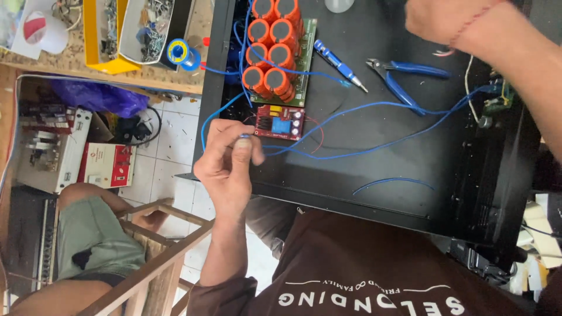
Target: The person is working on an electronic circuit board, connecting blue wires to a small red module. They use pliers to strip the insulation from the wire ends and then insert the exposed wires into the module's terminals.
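The left hand is pinching a thin, glossy blue wire tight between fingertips, just beside a small red circuit board. Orange cylindrical capacitors are standing beyond; the right hand is mostly cropped, its grasp unclear.

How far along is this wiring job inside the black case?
Done: the board of orange capacitors and small red board sit in the black case. In hand: the left hand pinches a blue wire; the right hand is at the top edge. Left: a loose blue wire piece lies unattached.

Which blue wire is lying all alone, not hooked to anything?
The short curved blue wire piece near the black metal chassis's front edge; the other blue wires run to boards or hands.
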